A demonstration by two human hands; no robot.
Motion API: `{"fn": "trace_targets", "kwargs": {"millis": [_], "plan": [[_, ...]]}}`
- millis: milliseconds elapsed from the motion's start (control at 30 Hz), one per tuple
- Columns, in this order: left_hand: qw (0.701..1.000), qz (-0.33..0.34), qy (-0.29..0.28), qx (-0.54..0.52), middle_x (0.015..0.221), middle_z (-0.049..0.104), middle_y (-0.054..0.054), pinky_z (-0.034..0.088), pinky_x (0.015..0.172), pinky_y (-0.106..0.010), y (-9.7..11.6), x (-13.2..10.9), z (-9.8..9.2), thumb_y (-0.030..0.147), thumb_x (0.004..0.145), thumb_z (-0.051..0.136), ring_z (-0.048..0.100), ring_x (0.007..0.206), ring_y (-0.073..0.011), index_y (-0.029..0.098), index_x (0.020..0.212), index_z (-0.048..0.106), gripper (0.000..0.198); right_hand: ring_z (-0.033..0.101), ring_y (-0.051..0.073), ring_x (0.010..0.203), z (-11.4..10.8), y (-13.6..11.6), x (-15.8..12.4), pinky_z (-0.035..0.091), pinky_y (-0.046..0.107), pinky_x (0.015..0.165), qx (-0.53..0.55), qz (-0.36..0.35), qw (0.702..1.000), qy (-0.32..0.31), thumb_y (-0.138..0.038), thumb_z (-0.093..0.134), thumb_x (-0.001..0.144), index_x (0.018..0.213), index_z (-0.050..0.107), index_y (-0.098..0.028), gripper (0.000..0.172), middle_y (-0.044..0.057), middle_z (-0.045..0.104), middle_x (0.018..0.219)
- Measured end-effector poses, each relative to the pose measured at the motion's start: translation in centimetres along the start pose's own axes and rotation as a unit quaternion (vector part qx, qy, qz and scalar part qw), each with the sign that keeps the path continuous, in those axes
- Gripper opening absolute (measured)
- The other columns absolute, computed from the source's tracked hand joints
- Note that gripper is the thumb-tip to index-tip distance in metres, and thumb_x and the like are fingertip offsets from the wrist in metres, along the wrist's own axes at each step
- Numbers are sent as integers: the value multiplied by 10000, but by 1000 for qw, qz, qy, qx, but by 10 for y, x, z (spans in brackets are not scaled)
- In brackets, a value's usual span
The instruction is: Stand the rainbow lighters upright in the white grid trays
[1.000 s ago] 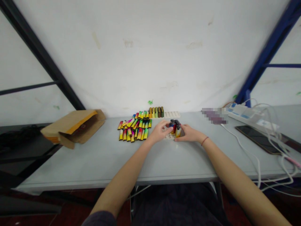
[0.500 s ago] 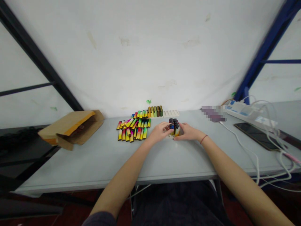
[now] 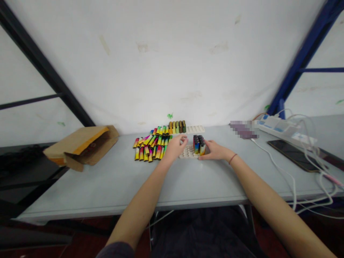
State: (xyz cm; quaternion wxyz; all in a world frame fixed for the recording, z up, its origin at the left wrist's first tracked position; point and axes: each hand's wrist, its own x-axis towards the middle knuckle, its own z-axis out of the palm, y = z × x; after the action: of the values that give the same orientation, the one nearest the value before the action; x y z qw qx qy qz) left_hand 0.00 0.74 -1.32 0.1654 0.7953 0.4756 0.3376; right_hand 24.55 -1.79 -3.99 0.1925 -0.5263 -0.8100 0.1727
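Steadying side: right grip (image 3: 213, 150) is wrapping the right end of the white tray (image 3: 185, 154) and its black-topped tubes (image 3: 197, 146), probably so nothing's tipping
Left grip (image 3: 175, 147): hanging loosely open by the tray's left end, nothing showing in it
Black-topped tubes: standing upright at the tray's right, tray likely holding them straight
Shiny pile (image 3: 142, 154): lying left of the tray, probably for easy reach tbh

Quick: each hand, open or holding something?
Left hand: partly open, nothing visible in it.
Right hand: curved at the right end of the tray; grip can't be told.
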Motion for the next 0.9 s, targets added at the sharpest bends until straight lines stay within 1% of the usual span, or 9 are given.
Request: {"fn": "trace_targets", "kwargs": {"millis": [100,167,233,333,400,500,600,733,900], "plan": [[983,-101,23,149,1107,793,-121,512,919,-350,-9,3,-24,237,983,514,714,1049,-270,198,1052,785,282,653,391,1166,-1,-1,-1,521,511,1033,-4,4,1000,-4,-598,860,711,1325,635,-158,789,164,747,1188],[961,-170,6,216,1139,790,-145,496,923,-399,-16,3,-39,241,974,522,698,1095,-318,197,1046,805,296,648,390,1173,-2,-3,-2,520,508,1036,-8,7,1000,-9,-597,856,720,1324,634,-151,783,172,742,1187],[946,-214,-17,243,1173,780,-156,484,919,-447,-20,2,-48,257,959,547,678,1122,-358,209,1051,818,290,648,387,1174,-3,-3,-2,517,508,1043,-8,8,1000,-13,-588,854,726,1323,635,-153,770,172,740,1188],[945,-201,-25,258,1297,732,-153,464,940,-510,-23,0,-47,303,981,528,600,1230,-406,244,1147,808,331,650,390,1155,-3,-3,-2,519,525,1031,-3,5,1000,-14,-585,858,723,1310,638,-153,761,173,741,1180],[947,-176,-20,269,1367,691,-158,441,968,-545,-22,-2,-39,329,1009,487,543,1284,-427,248,1208,789,371,649,393,1149,-2,-2,-1,521,530,1022,-4,5,1000,-12,-581,858,723,1302,639,-146,756,177,739,1178],[942,-164,-20,291,1373,669,-188,406,998,-569,-22,-2,-24,327,1028,444,507,1301,-438,207,1181,792,399,651,389,1146,-2,-2,-1,526,518,1012,-3,4,1000,-6,-582,865,717,1277,650,-157,734,166,744,1164],[942,-156,-23,297,1360,667,-202,394,1001,-564,-22,0,-16,318,1012,470,503,1295,-431,172,1158,781,374,652,391,1156,-3,-3,-1,530,507,1012,-2,9,1000,-6,-598,866,707,1269,650,-162,743,165,749,1161],[947,-161,-44,273,1335,696,-175,380,1013,-540,-18,0,-16,273,959,558,515,1297,-410,191,1204,736,313,653,388,1178,-3,-4,-2,526,496,1029,-5,9,1000,-5,-586,861,712,1287,639,-164,748,168,747,1188],[943,-171,-80,272,1345,685,-211,399,1001,-507,-12,-1,-13,329,940,593,543,1299,-398,161,1255,711,375,661,391,1151,-2,-3,-2,537,507,1012,-5,7,1000,2,-586,864,701,1262,650,-165,734,168,752,1162]]}}
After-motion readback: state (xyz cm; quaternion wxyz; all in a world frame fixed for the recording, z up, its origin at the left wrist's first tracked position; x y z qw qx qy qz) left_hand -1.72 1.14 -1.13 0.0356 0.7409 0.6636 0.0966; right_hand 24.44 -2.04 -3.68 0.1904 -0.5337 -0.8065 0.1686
